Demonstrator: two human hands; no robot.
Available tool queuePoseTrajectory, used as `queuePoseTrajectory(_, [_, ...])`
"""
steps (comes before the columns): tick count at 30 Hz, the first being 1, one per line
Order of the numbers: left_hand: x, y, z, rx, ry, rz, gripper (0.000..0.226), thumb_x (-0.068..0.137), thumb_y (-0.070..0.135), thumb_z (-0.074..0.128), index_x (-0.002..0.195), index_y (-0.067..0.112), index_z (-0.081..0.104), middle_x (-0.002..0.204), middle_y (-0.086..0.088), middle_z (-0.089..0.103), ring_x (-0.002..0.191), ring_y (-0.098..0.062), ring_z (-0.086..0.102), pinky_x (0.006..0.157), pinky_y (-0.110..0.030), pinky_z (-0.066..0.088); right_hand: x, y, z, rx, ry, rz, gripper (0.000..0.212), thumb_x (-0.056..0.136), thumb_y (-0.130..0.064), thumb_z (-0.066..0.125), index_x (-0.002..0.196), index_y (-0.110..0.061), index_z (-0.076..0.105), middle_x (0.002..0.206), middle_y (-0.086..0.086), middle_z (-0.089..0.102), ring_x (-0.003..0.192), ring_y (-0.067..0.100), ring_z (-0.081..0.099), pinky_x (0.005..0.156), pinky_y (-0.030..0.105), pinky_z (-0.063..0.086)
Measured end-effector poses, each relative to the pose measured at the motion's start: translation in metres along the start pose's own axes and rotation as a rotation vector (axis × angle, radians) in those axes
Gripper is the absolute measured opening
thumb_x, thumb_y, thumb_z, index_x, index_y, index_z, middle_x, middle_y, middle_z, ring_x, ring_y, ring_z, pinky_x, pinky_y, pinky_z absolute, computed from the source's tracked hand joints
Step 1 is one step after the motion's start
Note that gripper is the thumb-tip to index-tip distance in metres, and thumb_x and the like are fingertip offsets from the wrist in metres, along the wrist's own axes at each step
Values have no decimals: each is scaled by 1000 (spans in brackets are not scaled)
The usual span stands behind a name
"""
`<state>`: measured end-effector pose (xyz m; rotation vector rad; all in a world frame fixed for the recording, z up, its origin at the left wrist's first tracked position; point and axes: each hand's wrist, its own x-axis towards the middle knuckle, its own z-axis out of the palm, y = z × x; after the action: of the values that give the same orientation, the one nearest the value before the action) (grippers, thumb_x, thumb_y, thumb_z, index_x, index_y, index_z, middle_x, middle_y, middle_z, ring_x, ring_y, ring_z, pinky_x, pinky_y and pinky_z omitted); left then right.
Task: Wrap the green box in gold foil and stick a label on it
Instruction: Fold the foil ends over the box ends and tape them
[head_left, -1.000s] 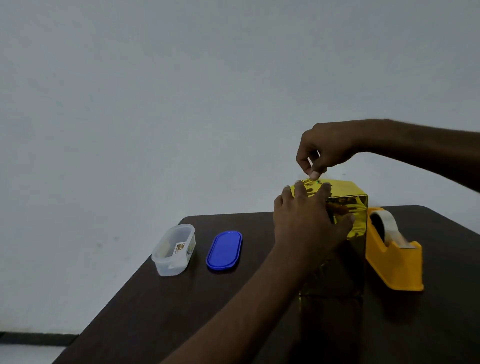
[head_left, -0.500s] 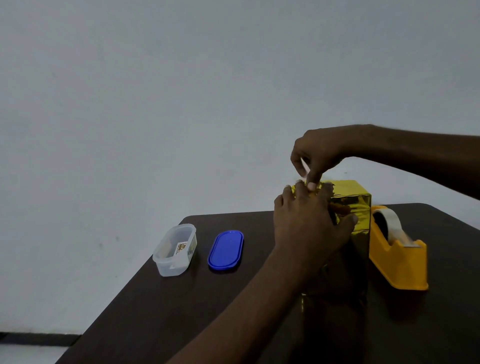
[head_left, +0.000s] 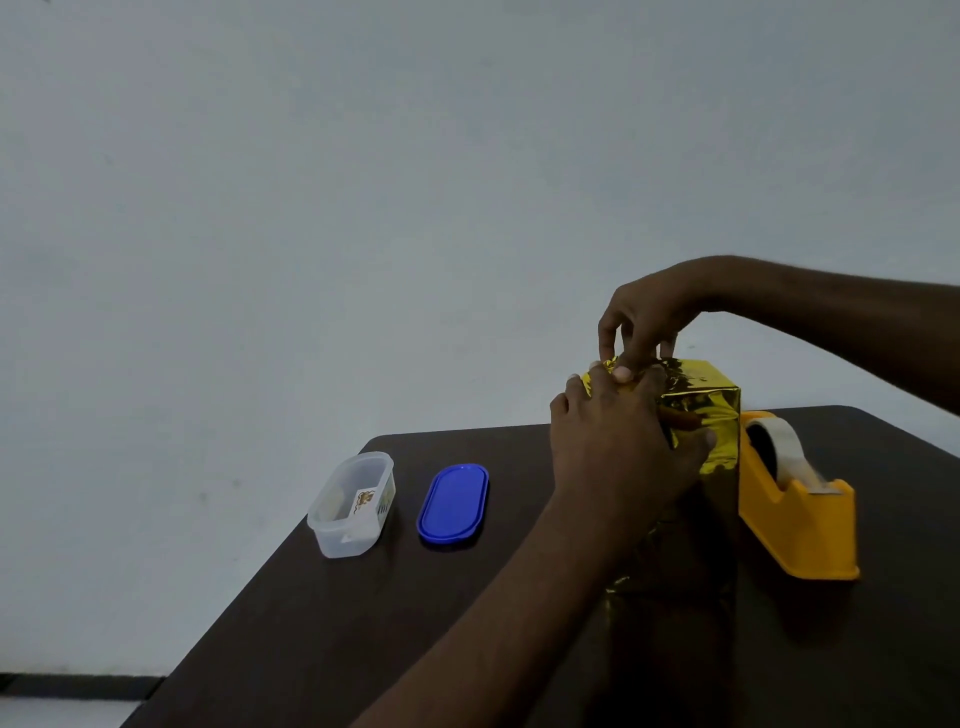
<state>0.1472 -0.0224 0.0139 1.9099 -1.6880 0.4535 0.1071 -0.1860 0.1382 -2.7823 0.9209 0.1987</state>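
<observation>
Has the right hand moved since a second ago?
Yes. The right hand has come down onto the top edge of the foil-wrapped box, where it was raised just above it earlier; its fingertips now meet the left hand.

Dark brown surface (head_left: 311, 623), matte finish. Resting directly on it, left to right: a clear plastic container (head_left: 352, 503), uncovered; a blue oval lid (head_left: 453, 503) lying flat just beside it; a foil-wrapped box (head_left: 696, 467), upright; a yellow tape dispenser (head_left: 795, 512) just beside the box.
</observation>
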Motion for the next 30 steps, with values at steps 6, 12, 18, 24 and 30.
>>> queuePoseTrajectory(6, [3,0,1,2,-14,-10,71,86,65,53,147,32,36,155,-16,31,145,-38,21,113,-50,24,0,5,-2,39,-25,58,42,76,-32,81,111,-13,68,97,11,72,84,27,70,75,37,60])
queuePoseTrajectory(12, [1,0,3,7,-8,-7,71,86,66,52,147,32,34,156,-16,28,145,-38,20,113,-50,23,-1,2,0,71,16,19,40,76,-37,81,107,-14,70,95,8,73,87,26,71,77,38,61])
queuePoseTrajectory(18, [1,-2,2,7,-33,-12,74,86,66,52,149,33,31,157,-18,27,146,-38,17,114,-51,22,4,0,5,81,-29,69,43,79,-39,77,112,-13,68,98,7,72,89,26,68,69,34,58])
queuePoseTrajectory(24, [0,0,1,45,-60,-26,75,87,66,51,150,34,26,159,-23,18,146,-42,14,115,-52,20,-15,10,-3,145,8,87,47,73,-41,80,108,-11,69,100,15,73,92,31,72,71,37,61])
queuePoseTrajectory(30, [-1,1,0,49,-76,-17,78,86,68,51,150,34,23,159,-24,16,146,-45,13,115,-53,19,-21,8,-5,89,-34,125,36,83,-28,76,111,-8,69,94,13,73,82,28,72,62,34,61])
